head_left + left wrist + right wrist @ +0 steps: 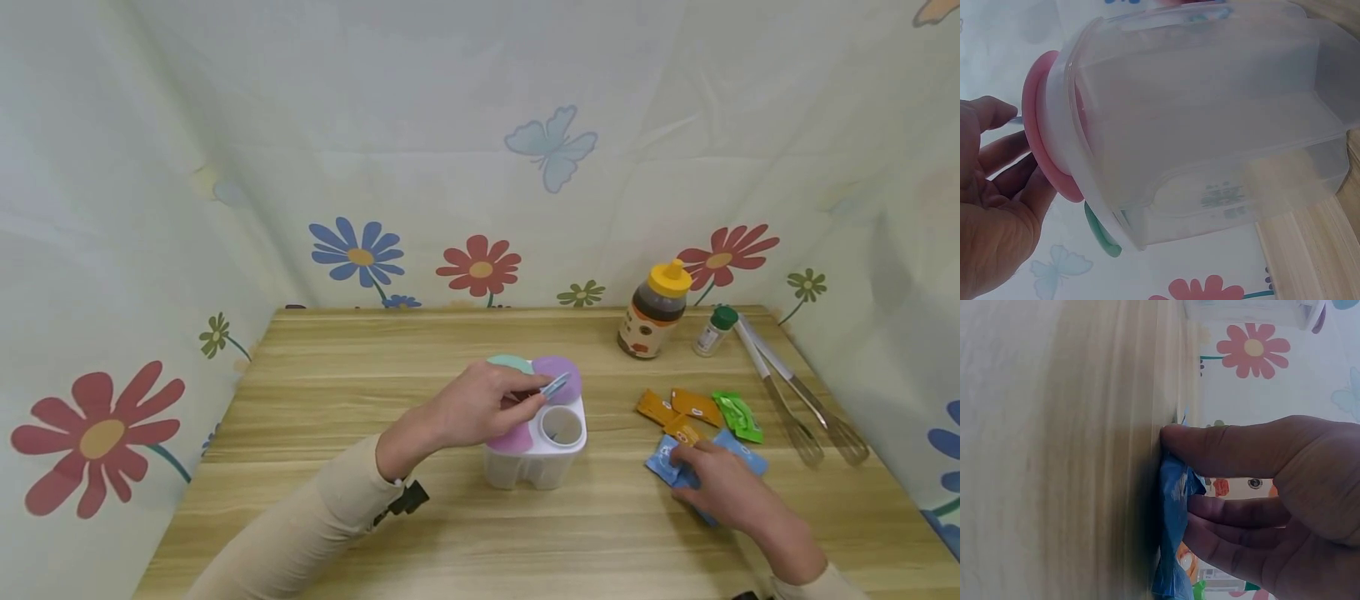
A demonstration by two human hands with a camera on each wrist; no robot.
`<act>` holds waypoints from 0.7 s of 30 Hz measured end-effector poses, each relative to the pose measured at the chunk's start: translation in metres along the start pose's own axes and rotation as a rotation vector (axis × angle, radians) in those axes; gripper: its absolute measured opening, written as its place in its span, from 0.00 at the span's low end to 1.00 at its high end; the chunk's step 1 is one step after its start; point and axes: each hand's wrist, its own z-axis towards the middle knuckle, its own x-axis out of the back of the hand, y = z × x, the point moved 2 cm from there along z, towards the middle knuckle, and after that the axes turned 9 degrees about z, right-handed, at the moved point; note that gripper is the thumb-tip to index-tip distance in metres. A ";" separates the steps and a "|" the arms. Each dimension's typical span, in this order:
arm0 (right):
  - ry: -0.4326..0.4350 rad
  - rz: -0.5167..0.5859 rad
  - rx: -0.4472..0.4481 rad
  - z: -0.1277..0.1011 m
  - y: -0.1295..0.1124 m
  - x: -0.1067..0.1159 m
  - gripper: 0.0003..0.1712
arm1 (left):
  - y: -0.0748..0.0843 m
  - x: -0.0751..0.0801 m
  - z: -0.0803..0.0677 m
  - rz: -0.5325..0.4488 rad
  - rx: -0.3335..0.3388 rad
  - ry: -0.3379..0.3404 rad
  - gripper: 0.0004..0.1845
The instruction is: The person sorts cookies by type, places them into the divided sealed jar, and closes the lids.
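Above a white box with compartments (528, 472), my left hand (483, 404) pinches a thin light-blue piece (555, 385), seen nearly edge-on, that looks like a lid. Purple (564, 375), green (507, 362) and pink (1034, 125) lids cover three compartments; the front right one (561, 427) is uncovered, with something indistinct inside. Off to the right, my right hand (731, 487) pinches a blue packet (1174, 500) against the table, thumb on one edge and fingers on the other side. More blue packets (742, 452) lie beneath and beside that hand.
Orange packets (696, 406) and a green packet (738, 415) lie behind my right hand. Farther back stand a yellow-capped bottle (654, 312) and a green-capped shaker (714, 332). Two whisk-like utensils (806, 404) lie along the right. A flowered curtain (420, 167) surrounds the table (360, 367).
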 end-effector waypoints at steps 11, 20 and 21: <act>-0.040 -0.016 -0.004 0.003 -0.003 0.001 0.13 | 0.001 0.001 0.000 -0.011 0.005 -0.006 0.16; 0.020 -0.004 0.040 0.000 -0.005 0.004 0.06 | 0.001 0.000 0.000 -0.015 0.013 -0.001 0.16; 0.031 0.009 0.035 0.000 -0.005 0.004 0.05 | 0.001 0.000 0.000 -0.016 0.014 -0.001 0.16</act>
